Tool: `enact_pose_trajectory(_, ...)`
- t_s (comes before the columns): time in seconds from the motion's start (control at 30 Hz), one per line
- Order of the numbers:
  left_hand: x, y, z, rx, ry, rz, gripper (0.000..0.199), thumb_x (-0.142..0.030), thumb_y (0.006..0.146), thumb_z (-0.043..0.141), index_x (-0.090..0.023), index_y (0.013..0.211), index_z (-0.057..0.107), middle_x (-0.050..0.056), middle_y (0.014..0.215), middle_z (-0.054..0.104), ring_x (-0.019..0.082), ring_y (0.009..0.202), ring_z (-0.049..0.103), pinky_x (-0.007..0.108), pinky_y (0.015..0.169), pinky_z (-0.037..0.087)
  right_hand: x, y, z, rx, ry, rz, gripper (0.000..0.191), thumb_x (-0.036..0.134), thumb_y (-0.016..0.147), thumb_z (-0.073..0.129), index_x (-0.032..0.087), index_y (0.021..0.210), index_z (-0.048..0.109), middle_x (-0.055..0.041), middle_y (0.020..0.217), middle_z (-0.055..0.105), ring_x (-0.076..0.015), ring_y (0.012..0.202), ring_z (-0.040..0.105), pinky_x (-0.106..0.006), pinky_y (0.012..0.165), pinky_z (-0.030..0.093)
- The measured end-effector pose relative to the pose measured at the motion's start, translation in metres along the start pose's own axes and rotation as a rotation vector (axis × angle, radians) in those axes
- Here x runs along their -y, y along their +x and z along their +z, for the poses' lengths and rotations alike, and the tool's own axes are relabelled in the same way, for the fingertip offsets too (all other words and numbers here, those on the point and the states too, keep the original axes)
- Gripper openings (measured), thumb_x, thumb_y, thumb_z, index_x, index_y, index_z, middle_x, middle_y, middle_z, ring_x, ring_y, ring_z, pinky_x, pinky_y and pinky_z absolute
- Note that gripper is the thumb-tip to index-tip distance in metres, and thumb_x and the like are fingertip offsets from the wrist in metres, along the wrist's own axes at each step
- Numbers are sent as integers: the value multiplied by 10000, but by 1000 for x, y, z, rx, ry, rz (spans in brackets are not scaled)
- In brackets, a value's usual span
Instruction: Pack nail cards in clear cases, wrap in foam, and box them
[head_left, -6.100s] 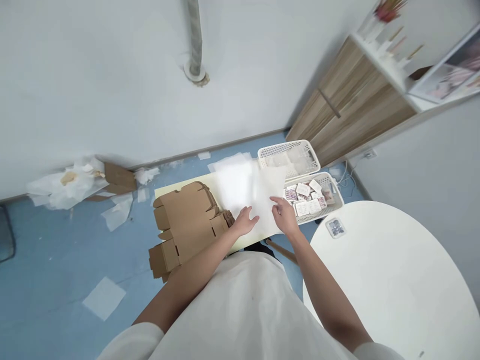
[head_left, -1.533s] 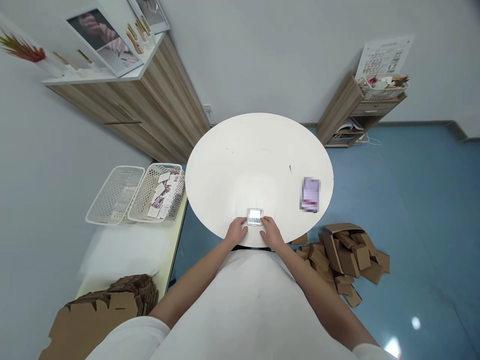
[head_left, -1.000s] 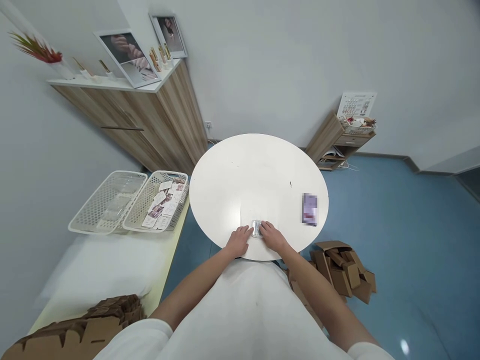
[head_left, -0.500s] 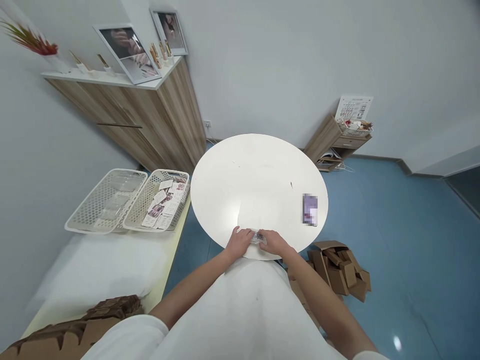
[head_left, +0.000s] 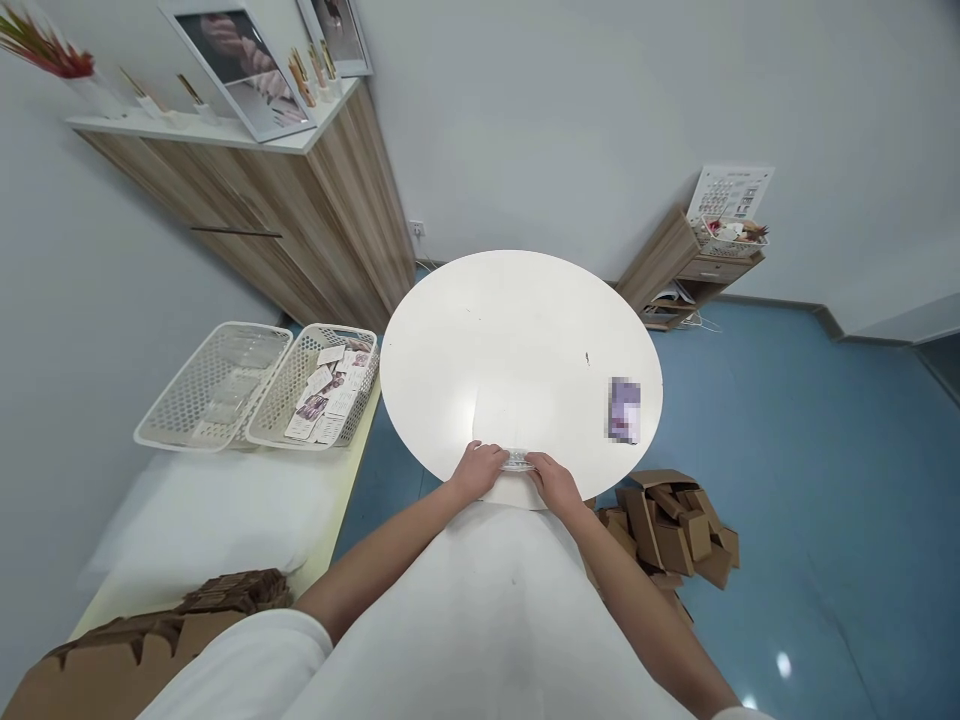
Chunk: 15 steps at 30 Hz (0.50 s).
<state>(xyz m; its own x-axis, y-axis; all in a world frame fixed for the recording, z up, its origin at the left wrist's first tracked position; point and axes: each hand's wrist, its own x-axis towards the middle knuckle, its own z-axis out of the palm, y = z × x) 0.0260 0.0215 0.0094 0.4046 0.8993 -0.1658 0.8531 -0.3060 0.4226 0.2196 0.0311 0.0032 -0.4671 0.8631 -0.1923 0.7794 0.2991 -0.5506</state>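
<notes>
So at the near edge of the desk [head_left: 525,300] there's a small clear case [head_left: 517,461], right between the left hand [head_left: 480,472] and the right hand [head_left: 556,485]. Grip looks closed on it from both ends, fingers on either side, neither hand really nearer. Its long axis runs hand to hand, left to right. Fingertips cover the ends, and whatever's inside is too tiny to make out. Looks like a thin white sheet [head_left: 510,418] under it, but it's white on white so the outline is hard to follow. Flat cardboard [head_left: 127,660] bottom left is cut off by the frame. Farther over on the right, a purple thing [head_left: 624,410] is pixelated, can't tell what it is
</notes>
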Motion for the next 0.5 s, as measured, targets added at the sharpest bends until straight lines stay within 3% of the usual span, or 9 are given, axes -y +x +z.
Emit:
enact_pose_trajectory(0.27, 22, 13, -13, 69, -319, -74, 256, -302, 830, 405, -237, 1032, 548, 14, 921, 654, 172, 816, 594, 280, 721, 432, -4, 21, -27, 66, 315, 141, 278, 252, 829, 372, 258, 1048, 543, -24, 973, 631, -178, 893, 576, -325, 770, 436)
enact_pose_trajectory(0.5, 41, 42, -14, 110, -616, -224, 277, -346, 809, 404, -199, 938, 600, 21, 937, 647, 171, 860, 581, 271, 748, 441, -13, 60, -34, 110, 463, 220, 248, 294, 799, 386, 239, 964, 563, -2, 826, 628, -151, 783, 567, -298, 722, 429)
